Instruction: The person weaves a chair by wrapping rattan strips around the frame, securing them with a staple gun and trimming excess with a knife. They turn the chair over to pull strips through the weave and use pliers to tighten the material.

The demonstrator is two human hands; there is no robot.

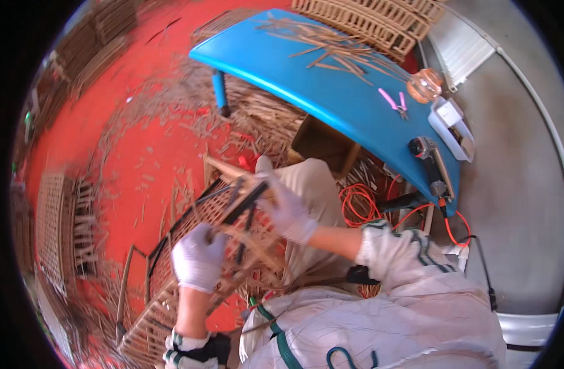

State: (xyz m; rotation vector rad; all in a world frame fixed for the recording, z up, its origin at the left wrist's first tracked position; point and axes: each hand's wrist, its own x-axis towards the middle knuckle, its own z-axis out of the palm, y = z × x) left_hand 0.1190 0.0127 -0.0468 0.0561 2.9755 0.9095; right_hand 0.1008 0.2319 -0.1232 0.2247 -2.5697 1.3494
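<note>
A wooden lattice piece with thin crossing slats (186,261) rests tilted against my knees, with black strips along parts of it. My right hand (286,212), in a white glove, grips the upper end of a light wooden frame (223,166) beside a short black strip (245,203). Lower and to the left, my left hand (199,258), also gloved in white, is closed against the lattice. Whatever its fingers hold is hidden, and both hands are slightly blurred.
A blue table (276,67) carries loose wooden strips (337,46), pink-handled pliers (396,104), an orange jar (424,85), a bin (452,126) and a nail gun (431,166). An orange hose (356,200) coils below. Scraps litter the red floor; stacked lattices (54,230) stand left.
</note>
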